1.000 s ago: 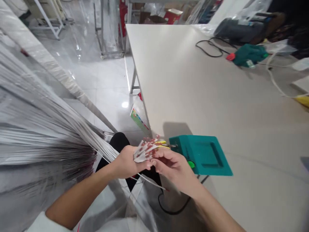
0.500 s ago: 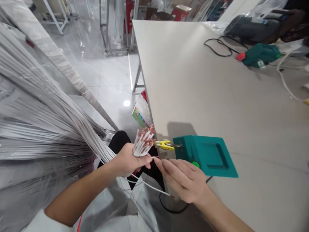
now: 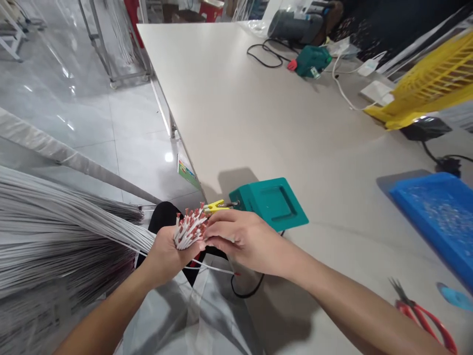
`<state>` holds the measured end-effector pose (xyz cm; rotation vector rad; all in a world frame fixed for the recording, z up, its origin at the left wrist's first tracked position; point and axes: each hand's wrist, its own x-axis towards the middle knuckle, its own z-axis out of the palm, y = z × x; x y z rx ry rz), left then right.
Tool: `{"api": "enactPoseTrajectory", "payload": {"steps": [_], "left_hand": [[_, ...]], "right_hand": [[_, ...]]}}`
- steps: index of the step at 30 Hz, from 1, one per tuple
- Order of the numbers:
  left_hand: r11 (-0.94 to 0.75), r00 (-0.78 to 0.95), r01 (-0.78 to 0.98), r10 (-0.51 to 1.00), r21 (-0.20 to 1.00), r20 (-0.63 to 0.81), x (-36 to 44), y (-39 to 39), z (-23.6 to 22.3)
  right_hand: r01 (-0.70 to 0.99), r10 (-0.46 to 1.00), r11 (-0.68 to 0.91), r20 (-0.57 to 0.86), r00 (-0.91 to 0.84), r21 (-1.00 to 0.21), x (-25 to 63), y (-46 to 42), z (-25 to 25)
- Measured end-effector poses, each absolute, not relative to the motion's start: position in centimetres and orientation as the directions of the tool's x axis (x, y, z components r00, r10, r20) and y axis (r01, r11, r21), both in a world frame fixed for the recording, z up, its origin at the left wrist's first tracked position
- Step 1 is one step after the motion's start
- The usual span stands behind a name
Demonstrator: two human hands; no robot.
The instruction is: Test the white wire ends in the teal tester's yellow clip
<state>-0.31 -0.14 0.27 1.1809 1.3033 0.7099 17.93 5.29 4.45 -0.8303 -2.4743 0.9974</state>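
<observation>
A thick bundle of white wires (image 3: pixel 189 231) with reddish copper ends is wrapped in my left hand (image 3: pixel 164 256), ends pointing up. My right hand (image 3: pixel 251 241) is closed in a pinch at the bundle's right edge, beside my left thumb; what lies between its fingertips is hidden. Just beyond the fingers, a yellow clip (image 3: pixel 214 206) sits on a metal rod of a teal device (image 3: pixel 273 202) at the table edge. One loose wire (image 3: pixel 218 268) with a red tip sticks out below my hands. The bundle's long length runs off to the left.
On the pale table (image 3: pixel 207 98) are red-handled pliers (image 3: pixel 421 315), a blue tray (image 3: pixel 436 217) with small bits in it, a yellow fan-like grille (image 3: pixel 428 84) and a second teal device (image 3: pixel 313 61). A plastic-wrapped bar (image 3: pixel 74 158) slants across the left, above more wires.
The view has swung right, bringing the pliers, tray and yellow grille into sight. My right hand was pinching one wire end by my left thumb; now it is up against the bundle's edge.
</observation>
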Motion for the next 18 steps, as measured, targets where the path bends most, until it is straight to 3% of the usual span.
{"api": "enactPoseTrajectory", "payload": {"steps": [4,8,10,13,16,18], "left_hand": [[0.248,0.256,0.151,0.925,0.957,-0.281,-1.0,-0.1,0.9],[0.232,0.145,-0.04,0.964,0.972,-0.225,-1.1,0.0,1.2],[0.222,0.111,-0.151,0.972,0.963,-0.207,-1.0,0.0,0.8],[0.21,0.058,-0.298,0.978,0.931,-0.201,-0.7,-0.1,-0.1],[0.214,0.018,-0.338,0.975,0.916,-0.221,-0.4,-0.4,-1.2],[0.227,-0.004,-0.329,0.97,0.917,-0.241,-0.2,-0.6,-1.6]], "right_hand": [[0.267,0.584,0.527,0.115,-0.804,-0.807,17.7,5.6,4.3],[-0.026,0.811,0.137,0.127,-0.571,-0.99,16.3,4.6,3.1],[-0.245,0.892,-0.113,0.01,-0.453,-0.963,15.1,3.8,2.3],[-0.475,0.896,-0.374,-0.178,-0.407,-0.797,13.4,2.7,1.2],[-0.569,0.882,-0.448,-0.24,-0.405,-0.689,12.3,2.3,0.6],[-0.557,0.897,-0.412,-0.214,-0.387,-0.721,12.2,2.3,0.5]]}}
